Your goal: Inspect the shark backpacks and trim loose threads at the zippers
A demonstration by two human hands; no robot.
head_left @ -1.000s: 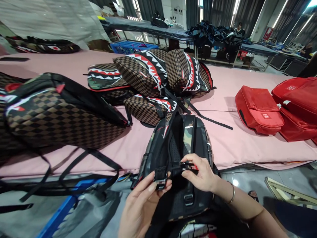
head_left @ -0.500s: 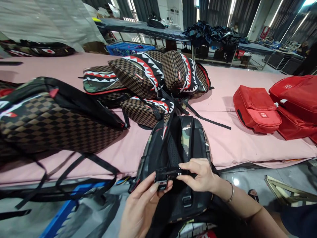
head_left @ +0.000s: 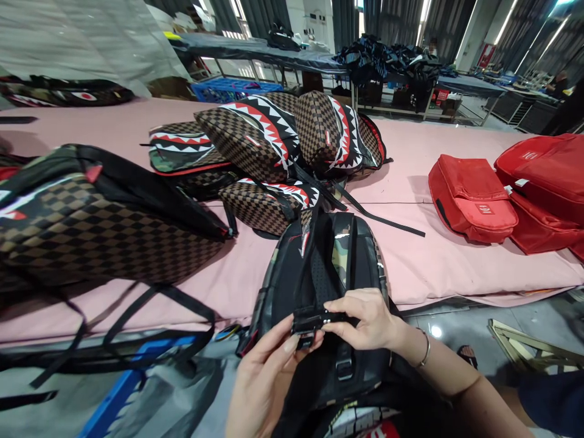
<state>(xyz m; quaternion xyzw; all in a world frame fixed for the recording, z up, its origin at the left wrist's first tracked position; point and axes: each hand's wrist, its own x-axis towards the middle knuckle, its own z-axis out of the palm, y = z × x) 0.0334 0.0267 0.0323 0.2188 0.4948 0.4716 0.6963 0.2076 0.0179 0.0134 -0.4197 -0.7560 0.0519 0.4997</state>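
Observation:
A black backpack (head_left: 285, 267) with camouflage patches leans against the table edge in front of me, its back panel and shoulder straps toward me. My left hand (head_left: 267, 371) pinches a black buckle (head_left: 305, 336) on the strap between thumb and fingers. From the other side, my right hand (head_left: 367, 319) grips the end of a black webbing strap (head_left: 337, 317) right beside the buckle. Whether the webbing runs through the buckle is hidden by dark material and fingers. Lower on the panel, another black buckle (head_left: 344, 368) hangs on its own strap.
Checkered backpacks with shark-teeth prints (head_left: 255, 137) are heaped on the pink-covered table (head_left: 406, 267). A large checkered bag (head_left: 114, 225) lies at left, its straps dangling over the edge. Red bags (head_left: 474, 201) sit at right. Below left is a blue crate (head_left: 114, 392).
My left hand has shifted slightly right with the buckle, bringing it closer to the webbing end in my right hand. My right hand has barely moved.

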